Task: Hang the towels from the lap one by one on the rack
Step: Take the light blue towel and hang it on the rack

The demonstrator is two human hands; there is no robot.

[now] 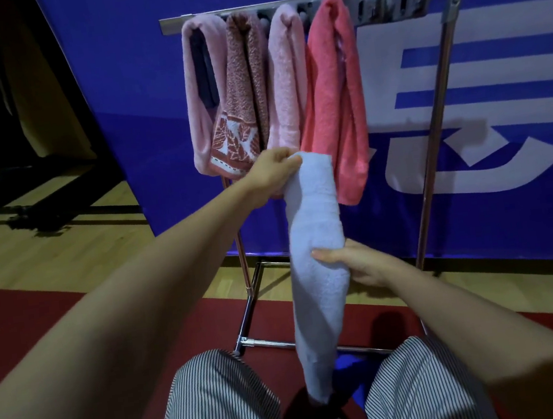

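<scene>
A light blue towel [317,273] hangs lengthwise in front of me, above my striped knees. My left hand [274,171] pinches its top end just below the hung towels. My right hand [353,264] grips its middle from the right side. Ahead stands a metal rack [296,2] whose top bar carries several towels: a pale pink one [194,91], a brown patterned one [243,109], another pale pink one [288,80] and a coral one [335,99]. The hooks on the right part of the bar [390,7] hold nothing. More cloth lies low between my knees, partly hidden.
A blue banner with white shapes [496,98] stands right behind the rack. The rack's chrome feet [266,343] rest on a red mat [40,325] over a wooden floor [65,247]. Dark equipment [28,217] lies at the far left.
</scene>
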